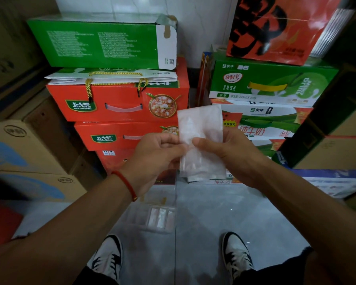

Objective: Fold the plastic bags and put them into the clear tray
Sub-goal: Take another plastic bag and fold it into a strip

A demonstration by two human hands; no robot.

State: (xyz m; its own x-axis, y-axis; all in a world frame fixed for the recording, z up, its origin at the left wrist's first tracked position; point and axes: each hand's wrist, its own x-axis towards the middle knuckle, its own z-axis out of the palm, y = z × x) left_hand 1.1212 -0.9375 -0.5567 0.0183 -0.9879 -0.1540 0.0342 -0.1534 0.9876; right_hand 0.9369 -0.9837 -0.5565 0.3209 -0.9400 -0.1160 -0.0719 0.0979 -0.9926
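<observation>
A translucent plastic bag (200, 128), folded into a narrow upright strip, is held up in front of me at chest height. My left hand (156, 155) pinches its left edge near the middle. My right hand (232, 153) pinches it from the right, thumb lying across the front of the bag. On the grey floor below, between my arms, lies the clear tray (152, 218) with folded bags inside it; its edges are faint and my left forearm partly covers it.
Stacked cartons ring the spot: red boxes (119, 103) and a green box (103, 41) ahead, green and white milk cartons (269, 85) to the right, brown cardboard boxes (25, 153) on the left. My two shoes (109, 258) stand on the grey floor tiles.
</observation>
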